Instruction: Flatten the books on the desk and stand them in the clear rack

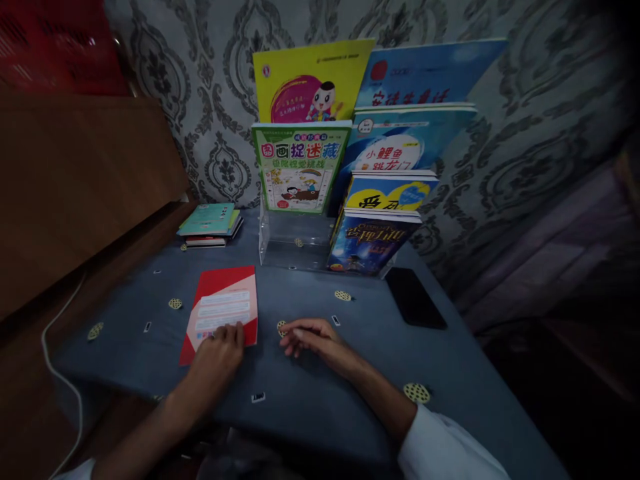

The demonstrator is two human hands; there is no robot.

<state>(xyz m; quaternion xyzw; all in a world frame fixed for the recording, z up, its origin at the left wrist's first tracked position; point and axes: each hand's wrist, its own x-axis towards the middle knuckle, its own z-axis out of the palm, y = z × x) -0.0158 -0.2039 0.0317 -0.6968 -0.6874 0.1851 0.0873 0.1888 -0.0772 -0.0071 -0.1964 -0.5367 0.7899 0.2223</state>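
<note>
A thin red booklet (227, 283) with a pink panel and white text strips lies flat on the table. My left hand (223, 350) is closed at its near right corner, fingers bent and pressed together on the cover; the fingertips are partly hidden. To the right of the booklet, my right hand (313, 340) hovers just over or rests on the cloth, fingers loosely bent and apart, holding nothing. Beyond both hands stands a clear stepped book rack (295, 250). A green-edged picture book (305, 190) and a dark blue book (367, 250) stand in it.
More books, including a yellow book (300, 73) and a blue book (430, 67), fill the rack's upper tiers. A small stack of books (207, 220) sits at the back left. A black phone (415, 300) lies to the right on the grey-blue tablecloth (310, 390). A white cable (55, 360) hangs left.
</note>
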